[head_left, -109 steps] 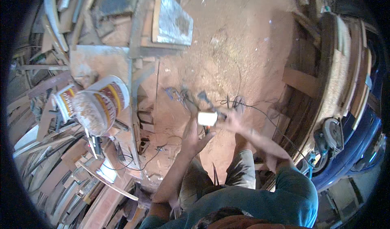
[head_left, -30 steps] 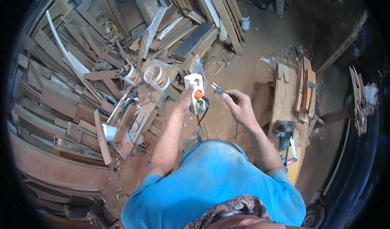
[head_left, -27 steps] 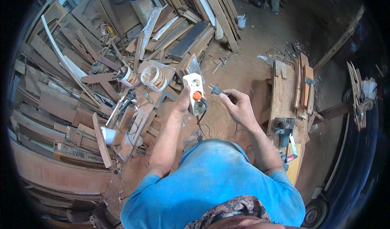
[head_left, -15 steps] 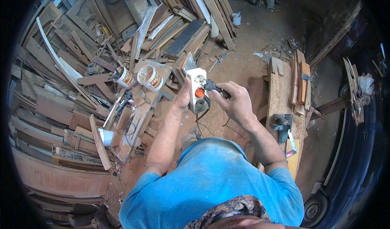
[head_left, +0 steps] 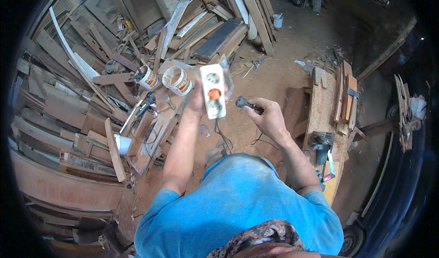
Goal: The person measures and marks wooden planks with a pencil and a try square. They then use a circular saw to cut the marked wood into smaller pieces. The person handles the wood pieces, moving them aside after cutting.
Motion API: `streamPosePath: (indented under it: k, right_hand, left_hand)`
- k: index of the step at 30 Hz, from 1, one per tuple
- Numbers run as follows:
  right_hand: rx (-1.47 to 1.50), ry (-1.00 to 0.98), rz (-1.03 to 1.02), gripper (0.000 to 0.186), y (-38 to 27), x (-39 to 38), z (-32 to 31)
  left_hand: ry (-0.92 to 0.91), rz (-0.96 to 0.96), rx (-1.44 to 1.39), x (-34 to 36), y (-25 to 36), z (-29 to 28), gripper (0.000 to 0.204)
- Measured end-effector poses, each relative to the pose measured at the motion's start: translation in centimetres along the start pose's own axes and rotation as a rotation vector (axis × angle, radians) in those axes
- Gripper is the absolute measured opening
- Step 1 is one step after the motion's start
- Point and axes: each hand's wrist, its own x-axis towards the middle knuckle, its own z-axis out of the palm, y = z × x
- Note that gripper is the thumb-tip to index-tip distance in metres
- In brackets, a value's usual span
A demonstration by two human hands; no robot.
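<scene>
In my left hand [head_left: 196, 101] is a white power strip [head_left: 212, 86], its socket face turned up toward me. An orange plug [head_left: 214, 94] sits in the middle socket, while the far socket holds nothing. Something dark shows at the near socket; the blur hides what it is. A dark cable [head_left: 222, 136] hangs from the strip's near end. My right hand [head_left: 271, 119] pinches a black plug [head_left: 242, 102] between thumb and fingers, apart from the strip and to its right.
Two paint buckets [head_left: 177, 81] stand on a low bench at the left, beside stacked boards [head_left: 224, 37]. To the right is a wooden workbench [head_left: 315, 104] carrying planks and a tool [head_left: 323, 141]. A dark blue vehicle [head_left: 404, 180] is at the far right.
The black plug, earlier against the power strip, is now away from it. My left hand has shifted the strip left and turned its face up. The whole view has shifted slightly.
</scene>
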Motion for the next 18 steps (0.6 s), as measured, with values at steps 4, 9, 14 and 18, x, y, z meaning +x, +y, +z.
streamPosePath:
  k: [4,9,14,18]
  right_hand:
    - [0.067,-0.019,-0.067,0.025,-0.4,-0.1,1.1]
    - [0.081,-0.042,-0.069,0.025,-1.2,0.1,0.9]
    - [0.04,-0.055,-0.095,0.025,-0.6,1.2,1.7]
    - [-0.032,-0.109,-0.013,0.024,-1.5,1.6,1.5]
  left_hand:
    - [0.317,0.033,0.243,1.3,-1.5,-1.4,0.087]
    - [0.225,0.058,0.113,1.0,-1.9,-0.9,0.088]
    - [0.191,0.025,0.139,1.5,-2.2,0.0,0.093]
    - [0.189,0.042,0.147,1.8,-2.8,-0.5,0.091]
